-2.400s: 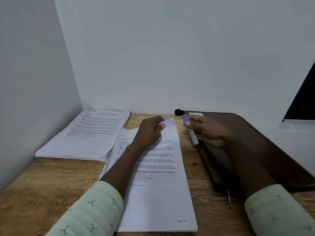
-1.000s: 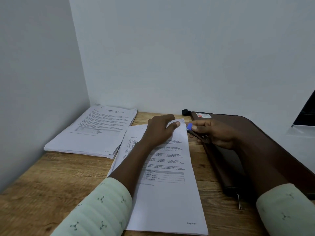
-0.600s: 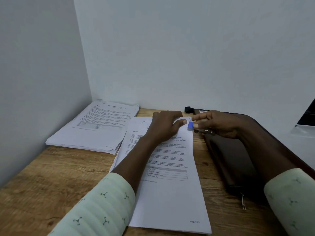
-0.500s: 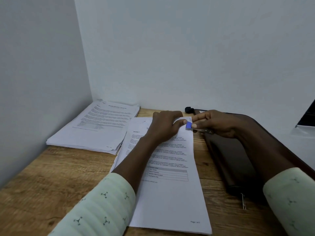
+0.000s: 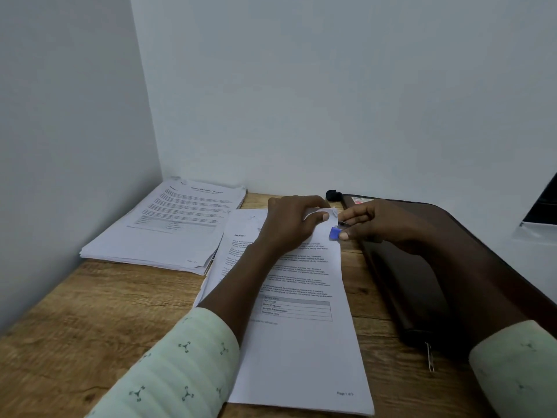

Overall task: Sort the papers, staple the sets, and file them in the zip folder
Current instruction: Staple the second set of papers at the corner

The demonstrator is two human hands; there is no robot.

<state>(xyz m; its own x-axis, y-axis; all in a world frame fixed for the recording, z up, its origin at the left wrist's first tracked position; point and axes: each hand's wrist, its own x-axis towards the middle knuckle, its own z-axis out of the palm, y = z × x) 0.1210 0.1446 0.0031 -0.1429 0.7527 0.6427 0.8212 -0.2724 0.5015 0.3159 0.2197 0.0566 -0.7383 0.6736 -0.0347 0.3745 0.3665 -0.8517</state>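
A set of printed papers (image 5: 301,351) lies lengthwise on the wooden desk in front of me. My left hand (image 5: 289,224) pinches and lifts its top right corner, curling the sheet. My right hand (image 5: 373,223) is closed on a small stapler (image 5: 335,232) with a blue end, whose jaws sit at that lifted corner. A dark brown zip folder (image 5: 422,285) lies shut on the right, under my right forearm, with its metal zip pull (image 5: 429,356) hanging near the desk's front.
A thick stack of printed papers (image 5: 168,227) sits at the back left against the corner of the white walls. A small black object (image 5: 333,194) rests by the back wall. Bare wooden desk (image 5: 99,321) shows at the left front.
My right hand brought the stapler from above the folder leftwards onto the paper's top right corner, while my left hand lifted and curled that corner. The view shifted slightly.
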